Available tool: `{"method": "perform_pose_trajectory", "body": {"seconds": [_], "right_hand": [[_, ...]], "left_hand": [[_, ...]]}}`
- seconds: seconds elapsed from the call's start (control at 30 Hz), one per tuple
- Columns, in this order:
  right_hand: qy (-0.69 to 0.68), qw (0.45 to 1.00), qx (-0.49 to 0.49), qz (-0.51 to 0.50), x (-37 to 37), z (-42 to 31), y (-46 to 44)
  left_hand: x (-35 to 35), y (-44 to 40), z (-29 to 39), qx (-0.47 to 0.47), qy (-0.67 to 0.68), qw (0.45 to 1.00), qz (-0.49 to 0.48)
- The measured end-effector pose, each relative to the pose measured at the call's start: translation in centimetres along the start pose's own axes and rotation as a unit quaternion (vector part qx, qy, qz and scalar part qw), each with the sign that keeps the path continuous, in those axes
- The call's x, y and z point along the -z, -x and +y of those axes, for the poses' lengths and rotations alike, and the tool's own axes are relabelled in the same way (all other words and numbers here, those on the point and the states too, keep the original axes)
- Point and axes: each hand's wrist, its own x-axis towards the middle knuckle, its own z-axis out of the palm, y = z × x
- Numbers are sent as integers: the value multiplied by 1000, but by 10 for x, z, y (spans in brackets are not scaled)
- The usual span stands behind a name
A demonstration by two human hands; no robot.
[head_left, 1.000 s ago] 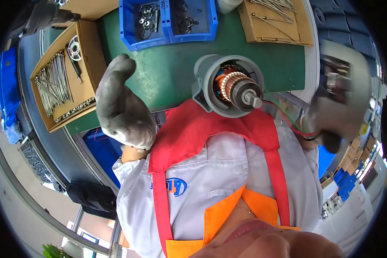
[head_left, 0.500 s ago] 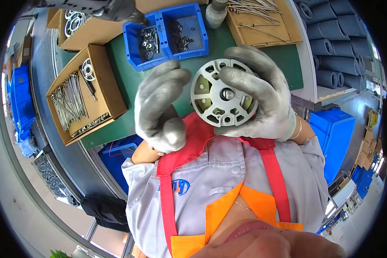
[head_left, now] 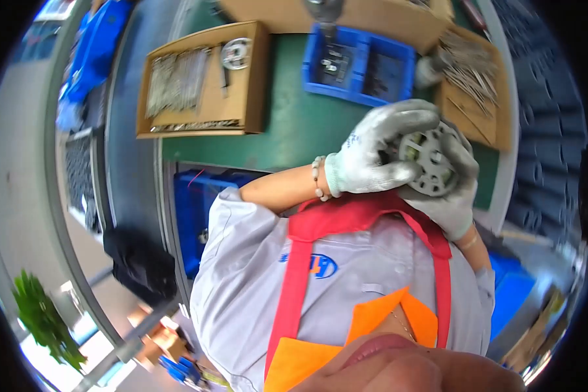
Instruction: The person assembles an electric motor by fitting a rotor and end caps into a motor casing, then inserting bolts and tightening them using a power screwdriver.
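A round, silver-grey cast metal cover (head_left: 430, 171) with cut-out openings and greenish parts showing through is held in front of my chest. It is tilted, facing partly left. My right hand (head_left: 460, 189), in a grey-coated white glove, is wrapped around its right side and underside. My left hand (head_left: 379, 150), gloved the same way, curls around its left side, fingers above and thumb at the lower left edge. Something dark shows between left thumb and fingers; I cannot make it out.
Beyond my hands, a two-part blue bin (head_left: 359, 98) holds small metal parts. At left, a cardboard box (head_left: 255, 85) contains long rods and a round cover. Another cardboard tray (head_left: 500, 124) of thin rods lies at right, beside a whitish bottle (head_left: 428, 73). A powered driver tip (head_left: 326, 10) hangs above the bin.
My left hand has moved right and closed against the round metal cover. The cover has tilted from facing the camera. The whole view has swung, shifting the bench items.
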Motion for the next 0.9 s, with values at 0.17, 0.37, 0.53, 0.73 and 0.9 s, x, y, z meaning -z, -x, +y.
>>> {"method": "perform_pose_trajectory", "body": {"seconds": [0.17, 0.37, 0.53, 0.73, 0.9], "right_hand": [[-58, 997, -50, 0, -1, 10, 6], [-45, 998, -42, -12, 1, 9, 2], [-34, 998, -53, -21, 3, 7, 1], [-37, 995, -63, -63, 15, 8, -1], [-135, 974, -117, 139, 74, 23, 3]], "left_hand": [[117, 15, 6, 148, -183, 916, 325], [318, 55, -27, 487, -545, 665, 155], [344, 31, -41, 565, -551, 611, 59], [362, 26, -44, 591, -561, 579, -35], [359, 68, -6, 529, -409, 724, 168]]}}
